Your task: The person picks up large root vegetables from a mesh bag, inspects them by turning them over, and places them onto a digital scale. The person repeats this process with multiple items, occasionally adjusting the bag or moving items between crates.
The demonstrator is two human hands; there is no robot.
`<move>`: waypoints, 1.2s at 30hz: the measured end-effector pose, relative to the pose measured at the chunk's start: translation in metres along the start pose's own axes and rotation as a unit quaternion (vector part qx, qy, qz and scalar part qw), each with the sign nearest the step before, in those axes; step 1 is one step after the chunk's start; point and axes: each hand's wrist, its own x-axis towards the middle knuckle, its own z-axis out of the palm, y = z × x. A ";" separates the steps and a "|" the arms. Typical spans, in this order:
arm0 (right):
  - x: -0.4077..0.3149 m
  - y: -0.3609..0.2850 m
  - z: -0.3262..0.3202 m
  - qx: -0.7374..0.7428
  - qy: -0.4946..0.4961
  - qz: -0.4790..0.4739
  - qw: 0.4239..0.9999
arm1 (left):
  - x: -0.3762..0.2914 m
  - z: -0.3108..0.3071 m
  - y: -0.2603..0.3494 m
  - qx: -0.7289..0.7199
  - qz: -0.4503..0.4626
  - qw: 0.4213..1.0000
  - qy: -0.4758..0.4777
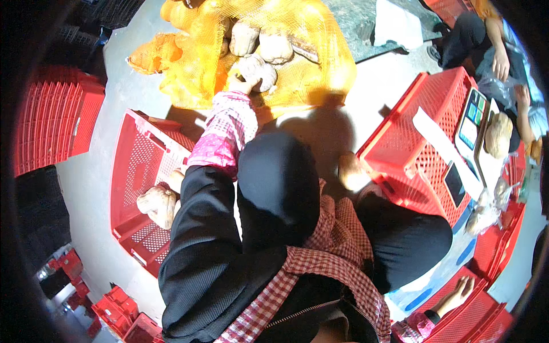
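Observation:
My left hand (245, 83), in a pink checked sleeve cover, grips a pale tan squash (262, 72) at the mouth of a yellow mesh sack (195, 81). More squashes (244, 37) lie behind it in the sack. Left of my legs stands a red plastic crate (131, 180) with several squashes (158, 203) in it, partly covered by my sleeve. At the lower right, my right hand (462, 290) is stretched out over red crates (454, 317), its fingers loosely apart and nothing seen in it.
An upturned red crate (407, 141) carries a lit smartphone (472, 115), a dark phone (454, 184) and a white strip (446, 150). One squash (352, 172) lies by it. A co-worker's hand (501, 64) is near clear plastic. Stacked red crates (55, 120) stand left.

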 end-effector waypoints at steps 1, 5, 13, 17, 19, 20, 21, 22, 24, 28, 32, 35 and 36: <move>0.004 -0.028 0.024 -0.017 -0.036 -0.056 0.998 | 0.002 0.004 0.010 -0.016 0.025 1.000 -0.002; -0.015 -0.111 0.119 -0.010 -0.201 -0.160 0.966 | 0.007 0.026 0.035 0.003 -0.126 0.990 0.064; -0.091 -0.146 0.264 -0.090 -0.629 -0.259 0.728 | 0.004 0.021 0.008 -0.254 0.037 0.967 -0.001; -0.093 -0.149 0.269 -0.114 -0.636 -0.301 0.702 | -0.032 -0.002 0.054 -0.649 0.014 0.748 -0.135; -0.091 -0.149 0.271 -0.073 -0.620 -0.332 0.707 | -0.051 -0.019 0.096 -0.639 0.033 0.748 -0.178; -0.090 -0.150 0.273 -0.060 -0.641 -0.289 0.709 | -0.062 -0.028 0.118 -0.640 0.056 0.737 -0.210; -0.089 -0.152 0.277 -0.028 -0.656 -0.252 0.711 | -0.073 -0.037 0.140 -0.637 0.070 0.722 -0.262; -0.090 -0.155 0.281 -0.003 -0.657 -0.190 0.730 | -0.084 -0.045 0.163 -0.634 0.091 0.699 -0.318; -0.094 -0.168 0.291 0.137 -0.670 -0.081 0.725 | -0.110 -0.057 0.208 -0.614 0.134 0.667 -0.400; -0.104 -0.204 0.298 0.475 -0.733 0.138 0.467 | -0.161 -0.074 0.281 -0.488 0.211 0.681 -0.503; -0.110 -0.220 0.283 0.558 -0.755 0.261 0.223 | -0.210 -0.066 0.320 -0.426 0.283 0.628 -0.587; -0.114 -0.218 0.269 0.555 -0.693 0.197 0.415 | -0.246 -0.057 0.330 -0.462 0.217 0.696 -0.506; -0.114 -0.218 0.268 0.595 -0.639 0.189 0.450 | -0.259 -0.046 0.332 -0.491 0.218 0.705 -0.464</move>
